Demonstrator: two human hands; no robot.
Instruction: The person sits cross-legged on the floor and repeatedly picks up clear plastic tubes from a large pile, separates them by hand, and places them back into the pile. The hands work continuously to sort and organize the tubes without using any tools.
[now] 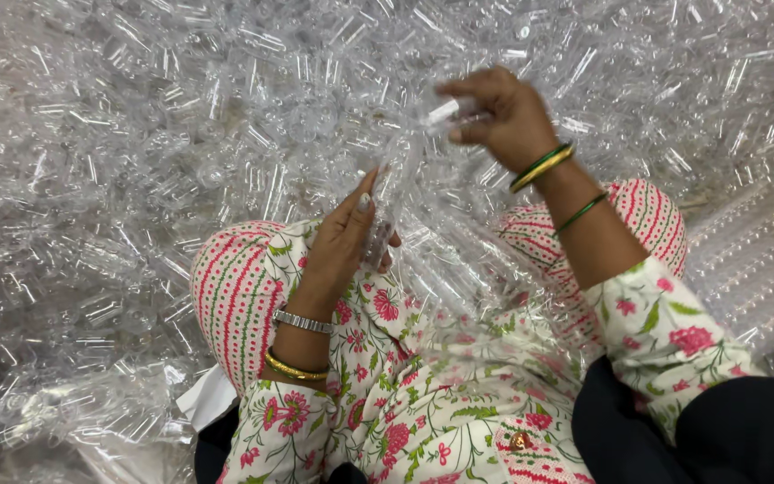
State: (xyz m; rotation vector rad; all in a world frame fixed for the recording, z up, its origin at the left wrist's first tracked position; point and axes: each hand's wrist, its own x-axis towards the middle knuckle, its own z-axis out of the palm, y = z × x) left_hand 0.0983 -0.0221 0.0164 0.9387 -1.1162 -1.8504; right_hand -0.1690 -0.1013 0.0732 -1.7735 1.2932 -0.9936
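While the left hand [338, 246] steadies a clear plastic sleeve [423, 251] over the lap, fingers curled on its top, right hand [499, 112] fingers pinch a clear tube [448, 111] above it; tube heap [136, 134] all around.

Heaped clear plastic tubes [136, 134] all around

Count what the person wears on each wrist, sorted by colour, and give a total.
Green bangles: 2, one at the right wrist, one further up that forearm
Gold bangles: 2, right and left
Silver watch band: 1
Total: 5
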